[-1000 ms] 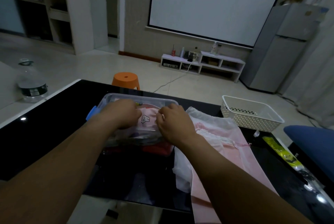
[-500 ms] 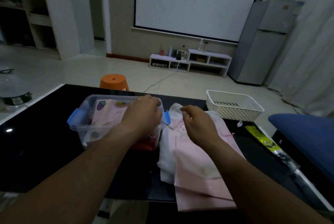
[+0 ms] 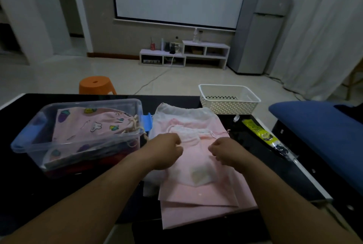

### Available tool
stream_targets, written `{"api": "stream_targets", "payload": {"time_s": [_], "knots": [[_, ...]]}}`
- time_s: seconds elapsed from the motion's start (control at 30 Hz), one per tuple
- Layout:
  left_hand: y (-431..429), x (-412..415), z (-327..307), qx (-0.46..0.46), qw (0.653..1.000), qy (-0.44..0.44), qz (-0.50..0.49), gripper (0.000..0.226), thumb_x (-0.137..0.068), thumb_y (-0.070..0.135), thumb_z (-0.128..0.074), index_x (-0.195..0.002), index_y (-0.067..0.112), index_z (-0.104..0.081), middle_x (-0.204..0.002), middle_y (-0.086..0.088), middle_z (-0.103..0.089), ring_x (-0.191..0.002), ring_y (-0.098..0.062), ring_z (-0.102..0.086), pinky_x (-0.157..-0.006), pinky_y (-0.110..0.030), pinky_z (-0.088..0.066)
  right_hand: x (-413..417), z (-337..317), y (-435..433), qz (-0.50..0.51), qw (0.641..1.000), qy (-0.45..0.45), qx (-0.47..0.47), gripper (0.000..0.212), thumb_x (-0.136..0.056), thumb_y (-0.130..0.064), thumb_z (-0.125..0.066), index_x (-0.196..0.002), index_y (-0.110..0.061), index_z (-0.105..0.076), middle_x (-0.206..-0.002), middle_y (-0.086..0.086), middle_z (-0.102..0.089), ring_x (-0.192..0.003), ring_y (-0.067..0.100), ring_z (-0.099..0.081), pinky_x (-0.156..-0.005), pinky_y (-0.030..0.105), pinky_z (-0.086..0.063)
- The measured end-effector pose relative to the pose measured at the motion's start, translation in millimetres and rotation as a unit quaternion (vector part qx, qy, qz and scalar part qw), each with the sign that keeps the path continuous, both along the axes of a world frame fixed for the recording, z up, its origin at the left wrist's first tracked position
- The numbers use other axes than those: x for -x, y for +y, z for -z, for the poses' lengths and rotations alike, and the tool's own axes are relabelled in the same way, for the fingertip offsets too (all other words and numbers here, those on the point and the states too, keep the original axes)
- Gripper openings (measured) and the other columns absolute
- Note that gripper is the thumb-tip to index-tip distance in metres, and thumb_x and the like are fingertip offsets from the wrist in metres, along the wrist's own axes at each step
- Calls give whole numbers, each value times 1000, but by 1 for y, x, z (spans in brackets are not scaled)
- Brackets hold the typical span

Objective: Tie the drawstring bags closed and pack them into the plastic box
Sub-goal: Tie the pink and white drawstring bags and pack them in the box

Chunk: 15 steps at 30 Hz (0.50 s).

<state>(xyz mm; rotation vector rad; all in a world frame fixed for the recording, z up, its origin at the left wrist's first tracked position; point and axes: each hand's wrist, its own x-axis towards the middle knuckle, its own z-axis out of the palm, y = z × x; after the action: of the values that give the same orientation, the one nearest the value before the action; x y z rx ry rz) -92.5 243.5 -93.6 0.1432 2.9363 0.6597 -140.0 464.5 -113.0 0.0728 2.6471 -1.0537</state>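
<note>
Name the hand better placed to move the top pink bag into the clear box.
Left, probably: the left hand holds the small pink drawstring bag beside the clear plastic box with blue handles; the right hand is farther away.

Two arms show. Left forearm comes in from 7 o'clock, right forearm from 5 o'clock. Both are bare skin all the way to the frame edge, wrists bare too. Left hand and right hand are bare, backs and knuckles facing camera. Fingers look short; nails too dim to tell. Wide lens swells the near forearms.
</note>
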Motion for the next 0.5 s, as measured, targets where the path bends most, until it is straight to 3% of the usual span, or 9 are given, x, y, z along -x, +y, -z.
{"api": "stream_targets", "payload": {"time_s": [0.13,0.3,0.4,0.5], "knots": [[6,12,24,1,994,-78,-83,56,-101,42,-54,-146,11,-43,-142,-13,-53,-122,-30,-56,-100,-38,-49,7,8,-8,-6,999,-24,31,14,-94,-16,-58,-82,-22,-60,-83,8,-61,-70,22,-57,-59,28,-48],[9,31,32,-66,980,-67,-174,56,-95,36,-58,-142,10,-41,-131,-14,-57,-111,-31,-59,-94,-39,-52,12,11,-17,46,987,-58,141,14,-96,-5,-58,-84,-11,-52,-62,10,-42,-36,13,-42,-42,18,-36],[10,38,35,-73,976,-48,-198,51,-93,34,-59,-137,12,-45,-128,-14,-56,-110,-33,-59,-96,-44,-53,17,15,-16,63,984,-54,156,9,-96,-8,-61,-99,-10,-53,-63,8,-44,-36,12,-41,-38,14,-32],[12,40,36,-104,974,-16,-201,44,-95,30,-58,-134,13,-46,-124,-11,-56,-106,-31,-58,-93,-44,-54,16,13,-14,54,986,-38,150,8,-96,-10,-62,-90,-7,-60,-59,4,-50,-38,10,-46,-38,14,-33]]}}
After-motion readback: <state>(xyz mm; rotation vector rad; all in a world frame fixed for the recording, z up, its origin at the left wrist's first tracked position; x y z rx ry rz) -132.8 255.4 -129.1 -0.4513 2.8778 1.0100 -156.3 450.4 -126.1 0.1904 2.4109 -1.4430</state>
